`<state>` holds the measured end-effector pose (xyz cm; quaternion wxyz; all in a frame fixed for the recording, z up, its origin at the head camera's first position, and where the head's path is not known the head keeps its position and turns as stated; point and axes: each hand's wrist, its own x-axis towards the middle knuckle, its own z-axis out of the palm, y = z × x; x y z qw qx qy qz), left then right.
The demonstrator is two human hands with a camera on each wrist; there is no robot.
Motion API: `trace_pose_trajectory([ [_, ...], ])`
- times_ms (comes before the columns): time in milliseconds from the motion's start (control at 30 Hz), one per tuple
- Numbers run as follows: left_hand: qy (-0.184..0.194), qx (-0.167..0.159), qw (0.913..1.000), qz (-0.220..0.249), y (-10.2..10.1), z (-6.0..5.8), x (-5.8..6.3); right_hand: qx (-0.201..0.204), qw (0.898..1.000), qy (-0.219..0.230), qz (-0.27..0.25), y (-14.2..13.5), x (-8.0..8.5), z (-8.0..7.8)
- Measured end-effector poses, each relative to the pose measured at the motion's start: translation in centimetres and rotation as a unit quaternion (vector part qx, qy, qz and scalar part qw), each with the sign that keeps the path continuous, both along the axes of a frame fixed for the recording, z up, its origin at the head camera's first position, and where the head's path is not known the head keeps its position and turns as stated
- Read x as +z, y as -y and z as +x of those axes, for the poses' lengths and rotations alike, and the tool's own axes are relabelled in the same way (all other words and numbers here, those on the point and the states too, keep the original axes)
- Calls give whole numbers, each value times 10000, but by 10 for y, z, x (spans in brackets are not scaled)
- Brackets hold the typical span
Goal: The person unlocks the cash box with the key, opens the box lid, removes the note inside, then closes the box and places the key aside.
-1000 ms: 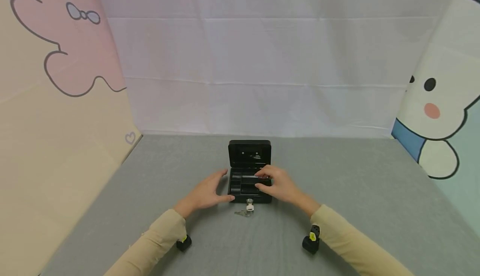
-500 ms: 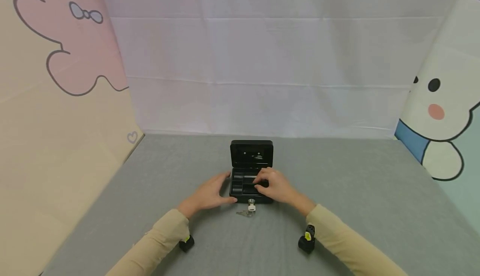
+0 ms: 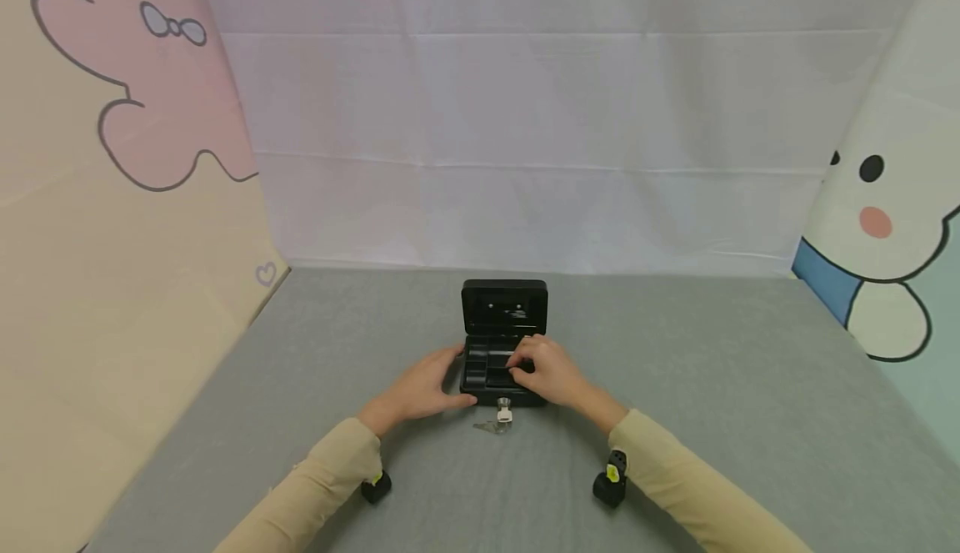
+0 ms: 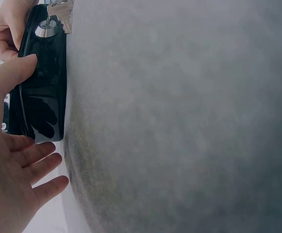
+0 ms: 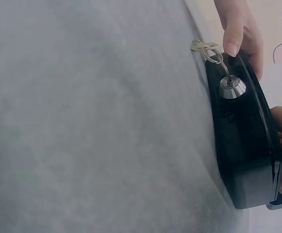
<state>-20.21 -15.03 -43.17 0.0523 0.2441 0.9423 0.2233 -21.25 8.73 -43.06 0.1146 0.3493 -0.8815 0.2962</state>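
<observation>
A black cash box (image 3: 504, 399) stands on the grey table with its lid (image 3: 504, 307) raised at the back and a compartmented black tray (image 3: 476, 363) inside. At its left side my left hand (image 3: 420, 388) rests, thumb on the front corner and fingers spread along the side. In the left wrist view those fingers (image 4: 41, 158) look nearly straight. Inside the box my right hand (image 3: 553, 374) pinches at the tray's middle divider with thumb and forefinger, its other fingers curled. What lies under that hand is hidden. A key (image 5: 205, 47) hangs by a ring from the front lock (image 5: 232, 87).
Grey cloth (image 3: 675, 353) covers the table around the box. A pale curtain (image 3: 525, 119) closes off the back. Printed cartoon panels stand left (image 3: 172, 311) and right (image 3: 873, 244). Each wrist carries a small black camera.
My right thumb and forefinger have drawn closer together over the tray. The dark bar seen between them earlier no longer shows. My left hand keeps its place by the box.
</observation>
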Motion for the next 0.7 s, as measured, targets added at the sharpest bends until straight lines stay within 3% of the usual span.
trace_pose_trajectory([
  [400, 87, 86, 9999, -66, -3, 1, 1, -11, 10000, -14, -20, -1, 2, 1],
  [700, 65, 138, 9999, 39, -3, 3, 0, -7, 9999, 21, -102, -2, 13, 2],
])
